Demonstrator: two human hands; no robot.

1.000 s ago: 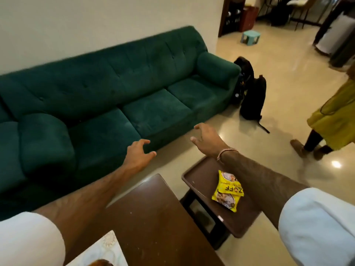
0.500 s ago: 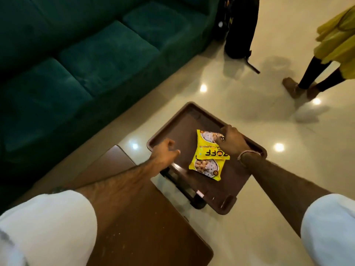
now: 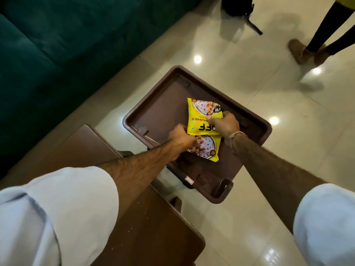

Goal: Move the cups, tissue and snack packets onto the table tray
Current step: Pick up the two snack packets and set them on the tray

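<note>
Yellow snack packets point(image 3: 199, 123) lie joined in a strip in the middle of a brown plastic table tray point(image 3: 153, 108) with a raised rim. My right hand point(image 3: 224, 124) pinches the strip's right edge near its middle. At the strip's left edge, my left hand point(image 3: 180, 140) has its fingers curled against the lower packet. No cups or tissue are in view.
A dark brown wooden table point(image 3: 149, 223) lies below the tray, under my left arm. A green sofa point(image 3: 57, 45) fills the upper left. On the shiny tiled floor stand another person's legs and shoes point(image 3: 307, 50) at the upper right and a black bag point(image 3: 238, 6).
My view has dropped further onto the tray. My left hand moved right from the tray's edge to the packets. My right hand stays on them, and the strip now lies straighter.
</note>
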